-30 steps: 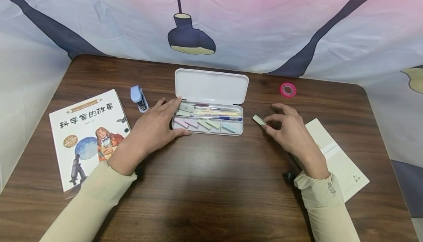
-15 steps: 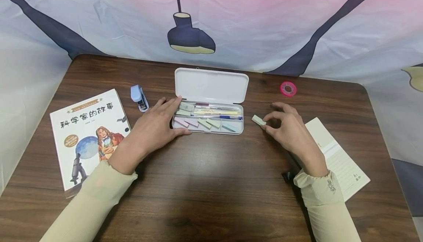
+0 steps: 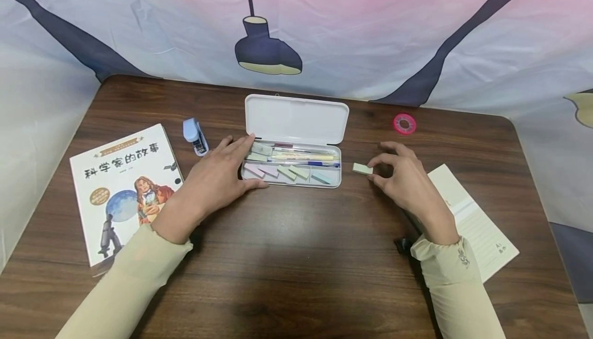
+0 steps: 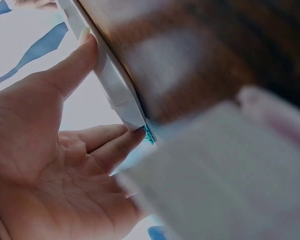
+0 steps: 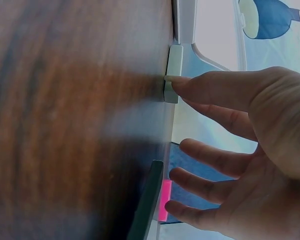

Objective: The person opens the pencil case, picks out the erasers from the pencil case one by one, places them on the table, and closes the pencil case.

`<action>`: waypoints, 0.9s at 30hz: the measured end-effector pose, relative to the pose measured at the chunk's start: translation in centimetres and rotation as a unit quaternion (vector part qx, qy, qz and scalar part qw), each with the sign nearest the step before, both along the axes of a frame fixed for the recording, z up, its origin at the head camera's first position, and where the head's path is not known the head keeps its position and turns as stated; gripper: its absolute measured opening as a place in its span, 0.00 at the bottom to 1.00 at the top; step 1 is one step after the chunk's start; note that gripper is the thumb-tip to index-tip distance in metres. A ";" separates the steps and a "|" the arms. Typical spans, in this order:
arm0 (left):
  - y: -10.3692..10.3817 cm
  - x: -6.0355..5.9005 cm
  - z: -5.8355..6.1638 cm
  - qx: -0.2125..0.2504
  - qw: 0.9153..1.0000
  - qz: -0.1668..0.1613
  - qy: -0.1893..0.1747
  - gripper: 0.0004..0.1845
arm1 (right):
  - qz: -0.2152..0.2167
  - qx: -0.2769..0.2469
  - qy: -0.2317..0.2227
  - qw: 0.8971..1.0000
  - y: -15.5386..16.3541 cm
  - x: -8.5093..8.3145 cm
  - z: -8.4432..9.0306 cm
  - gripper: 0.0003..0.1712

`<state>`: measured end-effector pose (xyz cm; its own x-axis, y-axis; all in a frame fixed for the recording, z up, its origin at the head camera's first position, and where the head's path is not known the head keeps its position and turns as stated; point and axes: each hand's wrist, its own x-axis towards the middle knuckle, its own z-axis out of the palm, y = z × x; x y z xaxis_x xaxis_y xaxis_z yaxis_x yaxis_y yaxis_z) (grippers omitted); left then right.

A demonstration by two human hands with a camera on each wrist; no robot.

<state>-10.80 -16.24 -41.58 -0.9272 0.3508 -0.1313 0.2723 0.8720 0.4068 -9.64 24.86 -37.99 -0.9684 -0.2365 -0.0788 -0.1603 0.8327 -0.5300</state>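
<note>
An open white pencil case [image 3: 296, 123] lies mid-table; its tray holds pens and several pastel blocks. My left hand [image 3: 222, 172] rests flat against the case's left end, fingers straight along the side and thumb on the front rim. The left wrist view shows the left hand [image 4: 55, 145] touching the case's rim [image 4: 115, 85] with its thumb and fingertips. A small pale green block [image 3: 362, 168] lies flat on the table just right of the case. My right hand [image 3: 376, 170] pinches its right end between thumb and curled forefinger. In the right wrist view the thumb tip [image 5: 182, 84] sits on the block [image 5: 173, 65].
A picture book [image 3: 125, 184] lies at the left, with a blue stapler [image 3: 195, 137] behind it. A pink tape roll [image 3: 404, 124] sits at the back right, and a lined notepad [image 3: 472, 220] under my right forearm. A printed cloth backdrop [image 3: 324, 30] hangs behind the table.
The green block has turned from tilted to nearly level and shifted slightly left under my right fingertips. The left hand has not moved.
</note>
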 end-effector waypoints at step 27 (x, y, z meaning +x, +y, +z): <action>1.4 1.0 3.8 -0.008 0.999 0.005 -0.031 0.57 | 0.034 -0.040 0.024 0.998 -4.1 0.7 0.6 0.13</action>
